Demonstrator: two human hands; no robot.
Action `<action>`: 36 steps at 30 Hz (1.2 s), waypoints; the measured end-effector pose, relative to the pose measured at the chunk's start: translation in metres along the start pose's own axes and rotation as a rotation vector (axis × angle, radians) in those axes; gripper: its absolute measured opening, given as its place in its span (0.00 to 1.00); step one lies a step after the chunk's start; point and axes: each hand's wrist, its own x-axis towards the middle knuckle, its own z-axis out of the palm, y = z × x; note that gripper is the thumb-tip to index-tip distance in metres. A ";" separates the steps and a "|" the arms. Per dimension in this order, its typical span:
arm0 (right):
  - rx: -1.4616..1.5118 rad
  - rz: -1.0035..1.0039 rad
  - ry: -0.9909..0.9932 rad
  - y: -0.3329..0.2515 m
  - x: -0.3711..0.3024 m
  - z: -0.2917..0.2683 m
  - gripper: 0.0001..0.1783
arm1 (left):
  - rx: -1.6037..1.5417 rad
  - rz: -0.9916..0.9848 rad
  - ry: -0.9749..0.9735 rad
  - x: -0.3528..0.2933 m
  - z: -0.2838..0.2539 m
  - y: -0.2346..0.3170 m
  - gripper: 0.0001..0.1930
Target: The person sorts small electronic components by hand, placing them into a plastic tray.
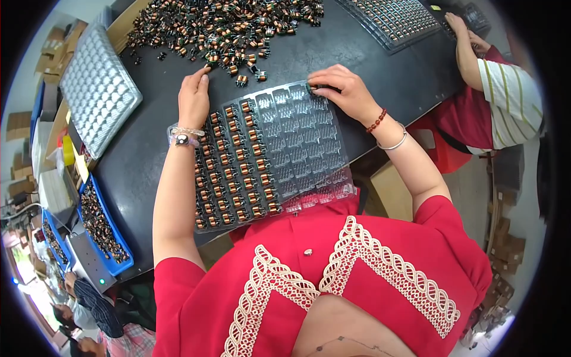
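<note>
A clear plastic tray (303, 143) with many pockets lies in front of me, its near edge against my body. Copper-wound coils (229, 157) stand in rows in its left part; the pockets on the right hold none. At the tray's far right corner, my right hand (340, 86) pinches a small dark coil (310, 88), mostly hidden by the fingers. Beyond the tray's far left corner is my left hand (194, 96), thumb and forefinger drawn together at the edge of a loose heap of coils (226, 27). Whatever lies between those fingertips is too small to make out.
A white pocketed tray stack (101, 89) leans at the left. Blue bins (104, 223) of small parts stand near a grey box (89, 262) with a green light. Another filled tray (395, 24) lies far right, near a co-worker's arm (470, 59). The dark table (134, 178) ends near my body.
</note>
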 end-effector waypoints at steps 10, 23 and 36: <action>-0.269 -0.191 0.056 -0.014 0.001 0.012 0.07 | -0.336 -0.278 -0.022 -0.005 0.000 0.006 0.14; -0.228 -0.168 0.066 -0.008 -0.008 0.015 0.07 | -0.289 -0.113 -0.060 -0.015 -0.011 0.018 0.08; -0.243 -0.138 0.086 -0.015 -0.007 0.018 0.06 | -0.194 -0.177 -0.333 -0.041 0.007 0.072 0.06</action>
